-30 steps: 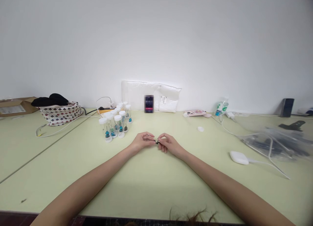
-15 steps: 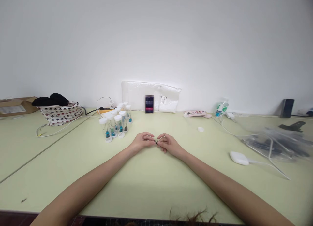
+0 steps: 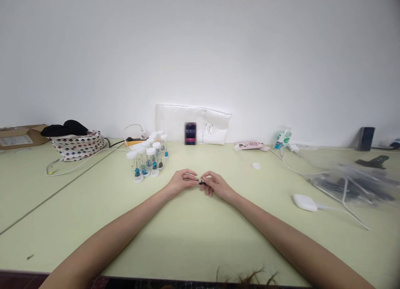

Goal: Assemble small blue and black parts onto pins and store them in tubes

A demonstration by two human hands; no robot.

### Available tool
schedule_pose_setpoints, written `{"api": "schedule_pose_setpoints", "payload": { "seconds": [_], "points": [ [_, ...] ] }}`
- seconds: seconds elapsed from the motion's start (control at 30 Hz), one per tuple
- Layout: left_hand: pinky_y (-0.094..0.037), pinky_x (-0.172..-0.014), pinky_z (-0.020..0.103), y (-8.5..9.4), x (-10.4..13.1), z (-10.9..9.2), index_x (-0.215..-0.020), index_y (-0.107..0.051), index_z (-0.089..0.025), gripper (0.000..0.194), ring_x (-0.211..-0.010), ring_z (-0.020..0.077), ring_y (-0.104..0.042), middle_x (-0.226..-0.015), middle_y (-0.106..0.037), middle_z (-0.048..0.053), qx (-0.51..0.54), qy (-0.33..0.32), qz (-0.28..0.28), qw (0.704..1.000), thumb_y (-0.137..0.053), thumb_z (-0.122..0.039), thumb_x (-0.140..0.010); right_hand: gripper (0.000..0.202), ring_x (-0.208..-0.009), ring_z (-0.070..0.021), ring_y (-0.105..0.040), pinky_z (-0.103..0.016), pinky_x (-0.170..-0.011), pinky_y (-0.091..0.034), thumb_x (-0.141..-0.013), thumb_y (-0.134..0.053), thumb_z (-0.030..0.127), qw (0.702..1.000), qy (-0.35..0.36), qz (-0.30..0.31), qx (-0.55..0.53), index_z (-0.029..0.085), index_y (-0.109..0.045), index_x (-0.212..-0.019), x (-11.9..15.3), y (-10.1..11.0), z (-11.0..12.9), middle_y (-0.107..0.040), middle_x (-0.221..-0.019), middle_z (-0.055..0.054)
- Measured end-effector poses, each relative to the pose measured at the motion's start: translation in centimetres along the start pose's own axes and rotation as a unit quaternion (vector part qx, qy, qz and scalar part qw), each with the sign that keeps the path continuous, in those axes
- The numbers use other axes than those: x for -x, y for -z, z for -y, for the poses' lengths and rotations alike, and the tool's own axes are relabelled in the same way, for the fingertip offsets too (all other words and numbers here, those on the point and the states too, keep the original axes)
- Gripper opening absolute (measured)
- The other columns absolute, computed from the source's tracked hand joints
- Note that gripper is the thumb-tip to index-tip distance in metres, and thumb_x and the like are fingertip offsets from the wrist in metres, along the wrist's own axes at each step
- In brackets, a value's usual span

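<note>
My left hand and my right hand meet over the middle of the pale green table. Between their fingertips is a small dark piece, too small to name. Thumb and fingers of the left hand pinch its left end. The right hand has thumb and fingers closed at its other end. Much of the piece is covered by the fingers. Left of my hands stand several clear tubes with white caps and blue-green parts inside.
A phone leans on a white padded bag by the wall. A white round cap lies right of my hands. Further right are a white charger and clear plastic bags. A checked basket stands at left.
The right hand's thumb and fingers have shifted slightly, and more of the small dark piece shows. My left hand stays nearly still.
</note>
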State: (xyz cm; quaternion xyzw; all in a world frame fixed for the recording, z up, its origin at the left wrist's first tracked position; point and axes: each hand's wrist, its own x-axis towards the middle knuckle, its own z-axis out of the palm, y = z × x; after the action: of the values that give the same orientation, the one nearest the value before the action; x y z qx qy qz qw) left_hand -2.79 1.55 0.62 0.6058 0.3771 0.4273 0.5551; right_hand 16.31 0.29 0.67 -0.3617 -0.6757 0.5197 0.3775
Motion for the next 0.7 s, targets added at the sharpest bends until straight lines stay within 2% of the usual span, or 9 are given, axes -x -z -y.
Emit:
{"api": "schedule_pose_setpoints", "payload": {
  "seconds": [0.17,0.33,0.5,0.63,0.7],
  "points": [
    [-0.045,-0.071,0.028,-0.05,-0.02,0.04,-0.086,-0.060,-0.015,0.039,-0.074,0.0157,-0.059,-0.078,-0.065,0.006,-0.005,0.002,-0.010,1.000,-0.075,-0.028,-0.052,0.031,-0.053,-0.0095,-0.052,-0.020,-0.045,-0.043,-0.069,-0.061,0.043,1.000,0.013,-0.009,-0.004,0.018,-0.049,-0.084,0.16,0.04,0.12,-0.056,-0.066,0.001],
    [-0.044,-0.073,0.029,0.02,-0.17,0.31,-0.086,-0.060,-0.015,0.040,-0.075,0.0160,-0.060,-0.078,-0.065,0.006,-0.007,-0.003,-0.001,1.000,-0.075,-0.028,-0.052,0.033,-0.048,-0.0087,-0.051,-0.020,-0.043,-0.040,-0.077,-0.048,0.049,1.000,-0.001,0.004,-0.007,0.016,-0.049,-0.079,0.01,0.10,-0.20,-0.059,-0.063,-0.002],
    [-0.045,-0.072,0.029,0.14,-0.27,0.45,-0.086,-0.061,-0.014,0.040,-0.074,0.0157,-0.059,-0.077,-0.064,0.006,-0.015,-0.005,-0.006,1.000,-0.075,-0.027,-0.052,0.030,-0.051,-0.0088,-0.052,-0.020,-0.045,-0.041,-0.070,-0.059,0.044,1.000,0.013,0.003,-0.005,0.017,-0.050,-0.080,-0.05,0.16,-0.33,-0.059,-0.065,0.000],
    [-0.045,-0.074,0.029,0.12,-0.17,0.35,-0.087,-0.061,-0.014,0.039,-0.077,0.0165,-0.059,-0.078,-0.064,0.006,-0.010,-0.007,0.001,1.000,-0.074,-0.028,-0.052,0.032,-0.045,-0.0084,-0.050,-0.020,-0.041,-0.038,-0.079,-0.044,0.049,1.000,-0.006,0.014,-0.009,0.017,-0.048,-0.080,-0.20,0.21,-0.44,-0.061,-0.062,-0.002],
    [-0.045,-0.073,0.029,0.11,-0.14,0.31,-0.087,-0.061,-0.014,0.039,-0.076,0.0165,-0.059,-0.078,-0.064,0.006,-0.006,-0.007,0.000,1.000,-0.074,-0.028,-0.053,0.032,-0.046,-0.0083,-0.050,-0.020,-0.042,-0.039,-0.079,-0.045,0.049,1.000,-0.005,0.012,-0.007,0.017,-0.048,-0.080,-0.20,0.22,-0.41,-0.061,-0.063,-0.002]
  ]
}}
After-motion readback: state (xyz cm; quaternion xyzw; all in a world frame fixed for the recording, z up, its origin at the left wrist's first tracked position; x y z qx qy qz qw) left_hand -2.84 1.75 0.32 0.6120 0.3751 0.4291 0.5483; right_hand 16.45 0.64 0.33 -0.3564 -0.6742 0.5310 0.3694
